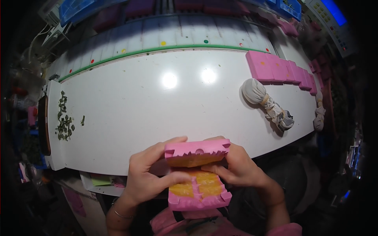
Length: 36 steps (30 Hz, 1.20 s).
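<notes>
While pink mould (pixel 195 188) gapes, fingers (pixel 157 148) partly hidden

desk (pixel 149 106): white, glossy | left end: clustered small green pieces (pixel 65 126); a stray green piece (pixel 83 120) just beside | right: tied cloth bundle (pixel 254 91), lying near overlapping row of pink blocks (pixel 260 67)

From where I stand, I can't read any lettering or numbers. At the far right, a pale device (pixel 334 31) has a lit blue screen (pixel 334 11) and rows of small keys (pixel 324 15); any markings there are too small to make out.
</notes>
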{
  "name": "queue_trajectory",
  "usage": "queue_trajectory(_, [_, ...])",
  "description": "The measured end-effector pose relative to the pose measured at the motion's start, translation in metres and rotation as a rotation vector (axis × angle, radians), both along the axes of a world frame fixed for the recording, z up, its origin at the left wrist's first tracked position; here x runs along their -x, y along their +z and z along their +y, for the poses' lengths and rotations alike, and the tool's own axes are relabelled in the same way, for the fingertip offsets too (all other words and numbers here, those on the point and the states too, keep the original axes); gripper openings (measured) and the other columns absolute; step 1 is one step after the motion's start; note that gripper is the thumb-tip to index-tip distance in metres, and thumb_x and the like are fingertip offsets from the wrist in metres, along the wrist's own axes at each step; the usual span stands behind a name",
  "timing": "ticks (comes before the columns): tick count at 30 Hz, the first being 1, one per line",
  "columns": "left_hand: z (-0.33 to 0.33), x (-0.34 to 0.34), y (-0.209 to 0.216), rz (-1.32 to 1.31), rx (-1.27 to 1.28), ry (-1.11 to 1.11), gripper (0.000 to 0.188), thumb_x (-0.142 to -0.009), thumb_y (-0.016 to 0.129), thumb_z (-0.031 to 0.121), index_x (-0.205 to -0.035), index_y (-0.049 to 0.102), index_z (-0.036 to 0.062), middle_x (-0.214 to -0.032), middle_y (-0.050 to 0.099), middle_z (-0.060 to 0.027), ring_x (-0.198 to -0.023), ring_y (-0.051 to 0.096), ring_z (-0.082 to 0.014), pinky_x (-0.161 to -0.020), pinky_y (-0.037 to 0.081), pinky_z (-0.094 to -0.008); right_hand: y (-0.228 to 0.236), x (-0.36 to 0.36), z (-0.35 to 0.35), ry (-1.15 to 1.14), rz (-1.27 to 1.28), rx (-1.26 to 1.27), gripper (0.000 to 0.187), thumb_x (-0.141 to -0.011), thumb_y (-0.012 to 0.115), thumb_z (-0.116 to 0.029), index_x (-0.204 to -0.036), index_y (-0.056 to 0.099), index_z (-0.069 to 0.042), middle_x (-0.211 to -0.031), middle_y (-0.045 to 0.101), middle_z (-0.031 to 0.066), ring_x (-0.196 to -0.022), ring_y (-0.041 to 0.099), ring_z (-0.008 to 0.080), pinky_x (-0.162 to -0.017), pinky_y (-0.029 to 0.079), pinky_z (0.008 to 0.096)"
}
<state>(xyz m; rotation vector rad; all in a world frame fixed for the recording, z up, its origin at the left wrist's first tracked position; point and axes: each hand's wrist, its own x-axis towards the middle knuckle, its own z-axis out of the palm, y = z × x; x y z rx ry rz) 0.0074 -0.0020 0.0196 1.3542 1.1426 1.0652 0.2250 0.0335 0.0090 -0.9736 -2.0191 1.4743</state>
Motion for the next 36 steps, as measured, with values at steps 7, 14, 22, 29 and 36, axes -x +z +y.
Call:
queue_trajectory(7, [-0.001, 0.006, -0.001, 0.095, 0.159, -0.054, 0.03, -0.076, 0.069, -0.001, -0.105, 0.062, -0.0052, -0.09, 0.069, -0.0112, -0.084, 0.064, -0.0129, -0.077, 0.051, -0.0256, 0.008, 0.004, 0.004, 0.016, -0.014, 0.002, 0.042, -0.077, 0.066, -0.005, -0.113, 0.047, 0.0, -0.103, 0.054, 0.0213, -0.095, 0.054, 0.0393, -0.081, 0.045, 0.0385])
queue_trajectory(14, [-0.006, 0.003, -0.007, -0.032, 0.154, -0.038, 0.026, -0.078, 0.067, -0.003, -0.104, 0.062, -0.0061, -0.094, 0.068, -0.0102, -0.087, 0.063, -0.0127, -0.079, 0.052, -0.0264, -0.008, -0.019, -0.01, -0.213, 0.507, 0.105, 0.064, -0.076, 0.076, -0.028, -0.125, 0.045, -0.001, -0.121, 0.05, 0.017, -0.11, 0.051, 0.0227, -0.089, 0.044, 0.0333])
queue_trajectory(22, [-0.001, -0.001, -0.005, -0.269, 0.046, -0.1, 0.051, -0.083, 0.069, 0.019, -0.123, 0.052, -0.0057, -0.103, 0.066, -0.0163, -0.095, 0.063, -0.0199, -0.085, 0.051, -0.0309, 0.027, 0.001, -0.028, -0.182, 0.198, -0.562, 0.047, -0.072, 0.076, -0.008, -0.112, 0.053, -0.001, -0.118, 0.052, 0.0239, -0.101, 0.057, 0.0342, -0.083, 0.049, 0.0365])
queue_trajectory(29, [-0.004, -0.004, 0.012, 0.052, -0.295, -0.088, 0.058, -0.058, 0.087, 0.018, -0.104, 0.061, -0.0056, -0.094, 0.067, -0.0174, -0.085, 0.066, -0.0226, -0.077, 0.051, -0.0312, 0.048, -0.001, -0.026, -0.19, 0.054, -0.49, 0.052, -0.071, 0.073, -0.004, -0.116, 0.05, 0.007, -0.104, 0.058, 0.021, -0.088, 0.06, 0.0318, -0.073, 0.051, 0.0344])
queue_trajectory(36, [-0.007, -0.007, 0.005, -0.035, -0.256, -0.042, 0.047, -0.063, 0.084, 0.01, -0.103, 0.063, -0.0027, -0.098, 0.066, -0.0149, -0.089, 0.065, -0.0221, -0.077, 0.053, -0.0304, 0.04, 0.0, -0.02, -0.156, 0.087, -0.546, 0.044, -0.07, 0.073, -0.001, -0.108, 0.054, 0.007, -0.093, 0.058, 0.0189, -0.078, 0.057, 0.0289, -0.065, 0.05, 0.0333])
